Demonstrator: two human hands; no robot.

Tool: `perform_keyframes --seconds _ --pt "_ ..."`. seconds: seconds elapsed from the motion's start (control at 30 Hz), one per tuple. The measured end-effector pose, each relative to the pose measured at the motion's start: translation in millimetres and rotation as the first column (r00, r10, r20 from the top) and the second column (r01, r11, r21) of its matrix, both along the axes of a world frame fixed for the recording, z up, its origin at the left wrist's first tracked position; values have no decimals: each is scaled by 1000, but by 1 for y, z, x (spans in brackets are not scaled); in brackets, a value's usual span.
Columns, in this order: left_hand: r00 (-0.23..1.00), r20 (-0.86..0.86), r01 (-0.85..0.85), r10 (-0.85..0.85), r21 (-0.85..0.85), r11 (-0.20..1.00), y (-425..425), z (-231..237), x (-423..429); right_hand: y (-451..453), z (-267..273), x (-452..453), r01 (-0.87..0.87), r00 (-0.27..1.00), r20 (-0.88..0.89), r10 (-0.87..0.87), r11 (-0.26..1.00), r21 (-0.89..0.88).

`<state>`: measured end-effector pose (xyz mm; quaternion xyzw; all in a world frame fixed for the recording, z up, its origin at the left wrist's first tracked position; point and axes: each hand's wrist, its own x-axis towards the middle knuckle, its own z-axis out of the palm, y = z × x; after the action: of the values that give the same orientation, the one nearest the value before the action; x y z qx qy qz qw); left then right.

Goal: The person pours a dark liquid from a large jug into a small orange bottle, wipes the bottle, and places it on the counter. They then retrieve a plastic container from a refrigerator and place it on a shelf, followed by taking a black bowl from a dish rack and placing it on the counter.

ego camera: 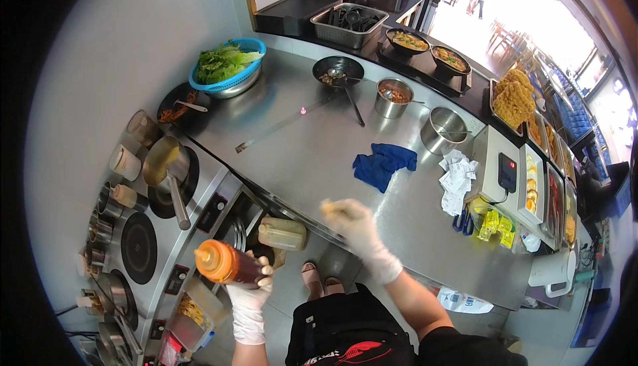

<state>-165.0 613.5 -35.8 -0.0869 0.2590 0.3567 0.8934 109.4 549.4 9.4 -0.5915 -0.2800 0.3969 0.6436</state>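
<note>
Both hands wear thin white gloves. In my left hand point(251, 286) is a squeeze bottle point(227, 265) of dark red-brown sauce, tilted with its orange cap and nozzle towards the upper left. The bottle is held over the gap beside the induction hobs. My right hand point(355, 224) is raised over the near edge of the steel worktop point(299, 161). Its fingers pinch a small pale-yellow piece point(327, 207), too blurred to name. Beyond that hand lies a crumpled blue cloth point(386, 164). A capped plastic container point(282, 234) stands low between my hands.
A saucepan point(167, 164) stands on a hob at left, its handle jutting towards me. Lettuce fills a blue basket point(227, 87). Black pan point(339, 71), steel pots point(394, 98), paper slips point(456, 179) and blue-handled scissors point(463, 221) occupy the worktop. Two filled bowls point(407, 42) sit on the ledge.
</note>
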Motion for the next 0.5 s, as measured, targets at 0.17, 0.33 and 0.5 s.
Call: perform_keyframes --seconds 0.17,0.33,0.5 --pt "998 0 -59 59 -52 997 -17 -16 -29 -11 -148 130 510 850 328 -413 802 -311" --pt "989 -6 -151 151 -101 983 -23 -21 -50 22 -157 111 602 602 770 -212 754 -263" --pt "986 44 -161 162 -39 986 -10 -26 -60 87 -155 71 541 624 769 -139 787 -297"
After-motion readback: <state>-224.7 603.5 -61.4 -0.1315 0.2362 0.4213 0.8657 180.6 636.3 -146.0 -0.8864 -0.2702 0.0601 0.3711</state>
